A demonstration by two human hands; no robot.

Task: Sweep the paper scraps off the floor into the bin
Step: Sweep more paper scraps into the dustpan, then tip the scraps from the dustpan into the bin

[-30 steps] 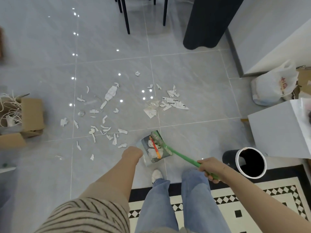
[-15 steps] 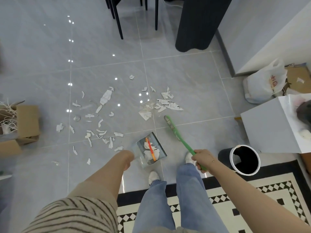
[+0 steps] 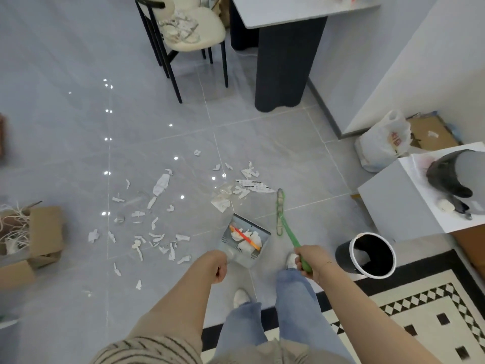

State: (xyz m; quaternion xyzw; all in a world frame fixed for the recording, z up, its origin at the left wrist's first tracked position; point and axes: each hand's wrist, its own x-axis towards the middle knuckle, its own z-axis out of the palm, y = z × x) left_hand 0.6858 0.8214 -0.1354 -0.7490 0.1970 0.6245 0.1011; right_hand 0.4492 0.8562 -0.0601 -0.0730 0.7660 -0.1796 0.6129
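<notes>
**Dustpan part-loaded, scraps still on the tiles**

Left hand (image 3: 215,266) fisted round the handle of a grey dustpan (image 3: 245,240); grip narrow, fingers curled under, knuckles up; pan rests low over the floor just ahead of the person's feet, mouth pointing away from them; inside it lie white crumpled scraps and an orange stick-like item (image 3: 244,239).

Right hand (image 3: 311,261) wrapped round the lower end of a green brush (image 3: 284,227); grip closed on the green handle; brush head up by the tile seam, just right of the dustpan, apart from it; whether the head touches the floor, cannot tell.

Paper scraps (image 3: 157,232) scattered over the grey tiled floor (image 3: 65,127); one loose spread lies left of the dustpan; a second cluster (image 3: 244,187) sits just beyond the pan's mouth, near the brush head; a few stray bits lie farther out.

Bin (image 3: 367,254), round, white-rimmed, dark inside, stands upright to the right of the right hand, at the edge of a black-and-white patterned rug (image 3: 420,311); something pale shows inside it.

Surroundings: white counter (image 3: 399,200) beyond the bin with a dark object on top; white plastic bag (image 3: 383,140) behind it; cardboard box (image 3: 44,232) at far left; black-legged chair (image 3: 191,30) with a cream seat at top.
</notes>
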